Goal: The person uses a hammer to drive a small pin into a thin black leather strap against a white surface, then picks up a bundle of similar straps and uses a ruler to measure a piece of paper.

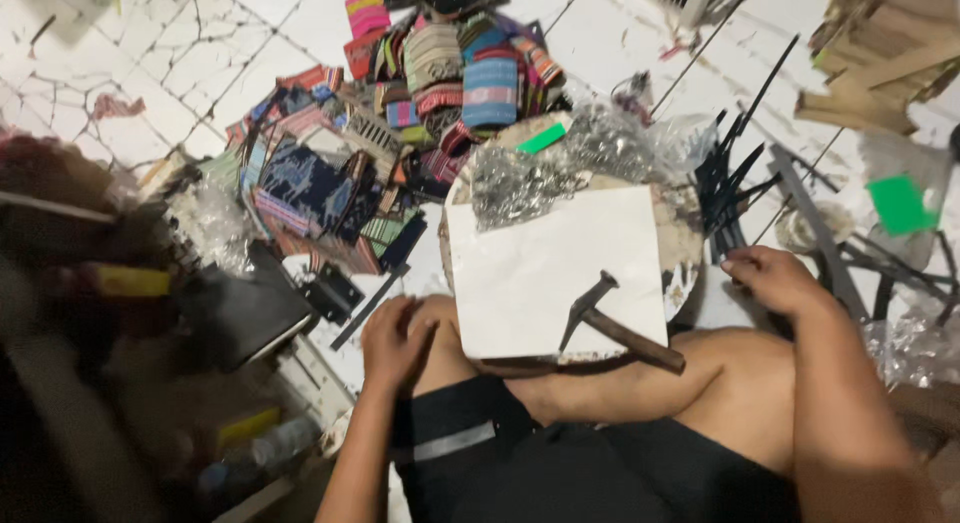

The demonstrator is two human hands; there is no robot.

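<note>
Left hand (393, 340) on knee, right hand (771, 280) near hammer (620, 328).

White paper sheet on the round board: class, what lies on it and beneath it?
On the white paper sheet lies a wooden-handled hammer. Beneath shows the round board's rim; its middle is covered.

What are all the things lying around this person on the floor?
hammer: one, dark head, wooden handle, on the white sheet
white sheet: one, on the round board at the knees
round board: one, worn brown, under the sheet
metal bits in clear bag: one heap, silver, top of the board
woven pouches: many, striped multicolour, piled on the floor beyond
black strips: a bundle, right of the board
wood pieces: several, tan, upper right
left hand: empty, on the left knee
right hand: empty, resting right of the board
</note>
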